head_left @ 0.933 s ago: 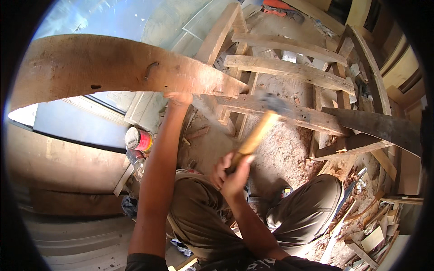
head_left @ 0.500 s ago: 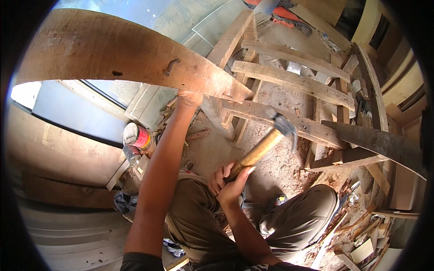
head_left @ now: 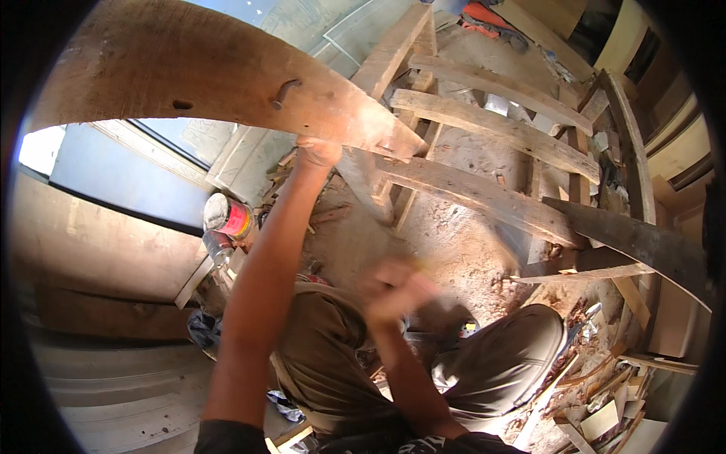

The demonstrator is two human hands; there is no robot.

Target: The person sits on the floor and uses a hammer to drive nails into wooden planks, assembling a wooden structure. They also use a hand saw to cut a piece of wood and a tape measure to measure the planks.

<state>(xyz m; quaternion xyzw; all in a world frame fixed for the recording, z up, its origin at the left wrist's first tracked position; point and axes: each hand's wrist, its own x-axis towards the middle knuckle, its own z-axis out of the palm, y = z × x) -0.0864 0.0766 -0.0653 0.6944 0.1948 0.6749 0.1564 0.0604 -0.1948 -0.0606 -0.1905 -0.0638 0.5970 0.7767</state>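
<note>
A long weathered wooden board [head_left: 189,76] slants across the upper left, its narrow end near the wooden frame. A bent nail [head_left: 285,94] sticks out of its face, and a dark hole shows in it. My left hand [head_left: 321,150] grips the board's lower edge from beneath, its fingers partly hidden behind the wood. Above my knees, my right hand [head_left: 401,291] is closed and blurred by fast motion. The hammer in it is so smeared that its head and handle hardly show.
A slatted wooden frame [head_left: 491,132] stands ahead on the dusty floor [head_left: 446,234]. To the left are a paint can [head_left: 228,216] and flat panels [head_left: 113,189]. A dark plank [head_left: 635,238] crosses at right, above scattered wood scraps [head_left: 605,408].
My right hand has swung with the hammer, which was sharp before and is now a blur. My left hand still grips the board, which sits slightly higher in view.
</note>
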